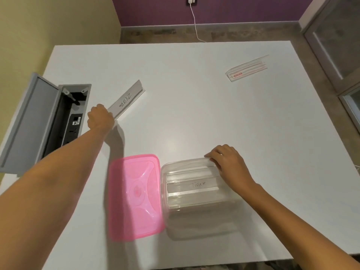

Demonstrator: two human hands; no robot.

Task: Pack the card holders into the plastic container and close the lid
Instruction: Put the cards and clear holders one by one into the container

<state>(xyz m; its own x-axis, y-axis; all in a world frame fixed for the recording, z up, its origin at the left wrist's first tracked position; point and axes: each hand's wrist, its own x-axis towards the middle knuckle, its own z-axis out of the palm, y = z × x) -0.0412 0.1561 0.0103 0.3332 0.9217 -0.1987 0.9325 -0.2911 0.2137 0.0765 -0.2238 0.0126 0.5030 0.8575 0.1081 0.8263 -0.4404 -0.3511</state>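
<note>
A clear plastic container [165,193] stands open near the front of the white table [194,114]. Inside it lies a card holder marked TIGER [196,185], with other clear holders beside it. My right hand [226,162] rests on the container's far right rim, fingers on the holders there. The pink lid [134,197] lies flat to the container's left. My left hand [100,118] grips the near end of the card holder marked ZEBRA [126,101], further back on the left. A third clear card holder [247,68] with red print lies at the far right.
An open grey cable box [48,121] with its flap raised is sunk into the table's left edge, next to my left hand. A white cable [194,22] runs from a wall socket down to the table's far edge.
</note>
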